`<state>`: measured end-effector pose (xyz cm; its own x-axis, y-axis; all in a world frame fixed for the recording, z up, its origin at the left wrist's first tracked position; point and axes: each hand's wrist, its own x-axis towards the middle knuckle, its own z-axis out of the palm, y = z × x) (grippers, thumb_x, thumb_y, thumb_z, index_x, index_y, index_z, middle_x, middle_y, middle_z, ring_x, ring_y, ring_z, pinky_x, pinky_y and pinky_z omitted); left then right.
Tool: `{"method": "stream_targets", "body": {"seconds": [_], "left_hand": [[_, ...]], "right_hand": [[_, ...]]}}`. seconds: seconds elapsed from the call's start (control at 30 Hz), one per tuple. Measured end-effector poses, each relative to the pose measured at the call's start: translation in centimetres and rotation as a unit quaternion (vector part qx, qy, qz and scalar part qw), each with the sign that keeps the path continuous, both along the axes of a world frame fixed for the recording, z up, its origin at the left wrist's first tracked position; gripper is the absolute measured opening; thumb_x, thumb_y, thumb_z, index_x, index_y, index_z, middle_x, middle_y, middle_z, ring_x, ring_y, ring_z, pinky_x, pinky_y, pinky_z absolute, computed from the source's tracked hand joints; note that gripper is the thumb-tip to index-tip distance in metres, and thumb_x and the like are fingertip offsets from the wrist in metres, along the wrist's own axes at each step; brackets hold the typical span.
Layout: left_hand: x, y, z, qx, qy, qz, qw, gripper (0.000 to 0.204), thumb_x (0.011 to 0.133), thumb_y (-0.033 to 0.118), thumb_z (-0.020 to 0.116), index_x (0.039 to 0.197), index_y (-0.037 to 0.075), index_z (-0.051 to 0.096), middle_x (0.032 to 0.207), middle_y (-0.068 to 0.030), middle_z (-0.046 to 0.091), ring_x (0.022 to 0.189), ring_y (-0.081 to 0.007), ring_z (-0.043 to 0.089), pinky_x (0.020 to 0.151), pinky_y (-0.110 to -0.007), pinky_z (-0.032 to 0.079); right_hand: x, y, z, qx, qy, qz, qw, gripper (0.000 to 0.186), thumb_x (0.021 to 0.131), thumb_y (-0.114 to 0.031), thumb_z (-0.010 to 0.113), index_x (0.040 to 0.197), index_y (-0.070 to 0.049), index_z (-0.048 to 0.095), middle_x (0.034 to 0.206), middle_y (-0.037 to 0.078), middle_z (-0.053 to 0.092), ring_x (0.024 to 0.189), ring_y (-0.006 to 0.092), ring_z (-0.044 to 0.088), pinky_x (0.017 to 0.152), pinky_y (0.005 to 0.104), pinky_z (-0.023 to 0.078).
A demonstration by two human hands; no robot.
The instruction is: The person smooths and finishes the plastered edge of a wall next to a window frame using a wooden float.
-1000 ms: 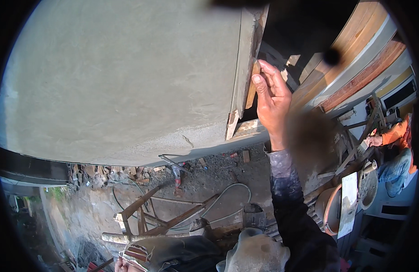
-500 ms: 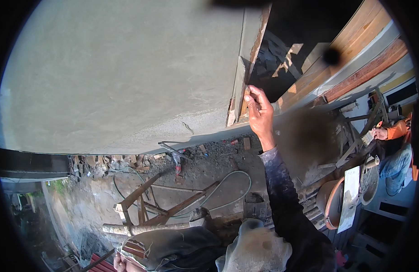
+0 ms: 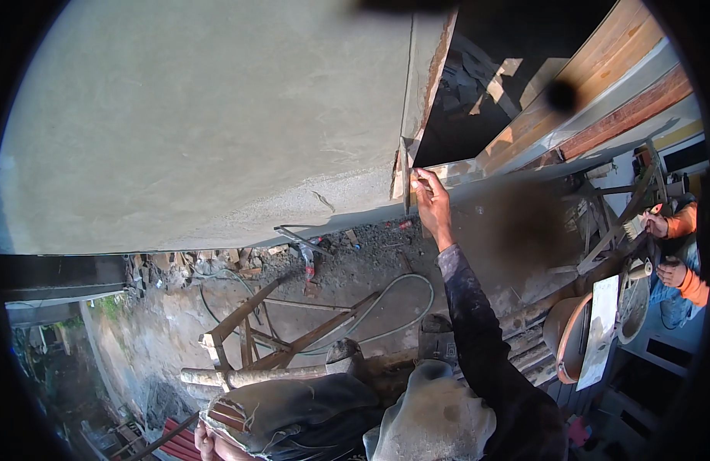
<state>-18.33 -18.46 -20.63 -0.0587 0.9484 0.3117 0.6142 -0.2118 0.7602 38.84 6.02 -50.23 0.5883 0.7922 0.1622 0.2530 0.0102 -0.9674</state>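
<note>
My right hand (image 3: 434,203) reaches up and pinches the wooden handle of a plastering trowel (image 3: 405,165). The trowel's thin flat blade shows edge-on, at the lower corner of the grey plastered wall (image 3: 216,115). That corner borders a dark opening (image 3: 462,127) with a rough, broken edge. Low at the left, part of my left hand (image 3: 206,444) shows beside my torn trouser knee; its fingers are mostly cut off by the lower edge, so its grip is unclear.
I stand on bamboo poles (image 3: 251,375) beside a wooden trestle (image 3: 239,326). A green hose (image 3: 432,296) and rubble lie below. At right are a bucket (image 3: 562,338), a whitish board (image 3: 598,330) and a basin (image 3: 634,311). A co-worker in orange sleeves (image 3: 695,286) holds a brush (image 3: 635,226).
My right hand has moved down along the wall's edge with the trowel, whose blade has turned more upright. The co-worker's second hand has come into view.
</note>
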Motion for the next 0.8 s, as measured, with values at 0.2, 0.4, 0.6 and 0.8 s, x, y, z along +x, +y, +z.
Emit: {"method": "stream_targets", "body": {"seconds": [0.2,0.4,0.6,0.8], "left_hand": [[-4.0,0.8,-3.3,0.102,-0.059,-0.062,0.991,0.082,0.097,0.061,0.044,0.154,0.003,0.036,0.156,-0.0219,0.039,0.146,-0.0389,0.039,0.119,-0.059,0.035],[7.7,4.9,-1.2,0.284,0.054,0.060,0.956,0.061,0.104,0.057,0.034,0.154,0.023,0.036,0.141,-0.0207,0.052,0.103,-0.0454,0.057,0.080,-0.061,0.052],[14.8,12.3,0.5,0.644,0.239,-0.095,0.721,0.054,0.105,0.059,0.031,0.150,0.031,0.040,0.128,-0.0183,0.058,0.081,-0.0455,0.064,0.062,-0.063,0.057],[-1.4,0.5,-1.5,0.021,-0.058,0.026,0.998,0.080,0.099,0.060,0.042,0.154,0.002,0.036,0.158,-0.0226,0.039,0.146,-0.0389,0.039,0.120,-0.059,0.035]], "right_hand": [[-2.4,-2.0,-1.7,0.012,0.056,-0.014,0.998,0.024,0.103,-0.010,0.064,0.126,-0.004,0.062,0.117,0.006,0.068,0.108,0.0136,0.065,0.091,0.0319,0.056],[-4.7,1.5,5.8,0.163,-0.058,-0.129,0.977,0.029,0.092,-0.004,0.077,0.118,-0.004,0.063,0.118,0.007,0.064,0.099,0.0138,0.067,0.079,0.0287,0.059],[-6.8,6.9,9.7,0.245,-0.148,-0.153,0.946,0.034,0.087,0.001,0.079,0.115,-0.001,0.061,0.113,0.010,0.065,0.090,0.0185,0.069,0.072,0.0297,0.059],[-8.2,5.6,9.2,0.236,-0.295,-0.004,0.926,0.040,0.082,-0.001,0.081,0.116,-0.006,0.061,0.108,0.011,0.068,0.088,0.0241,0.073,0.072,0.0364,0.061]]}}
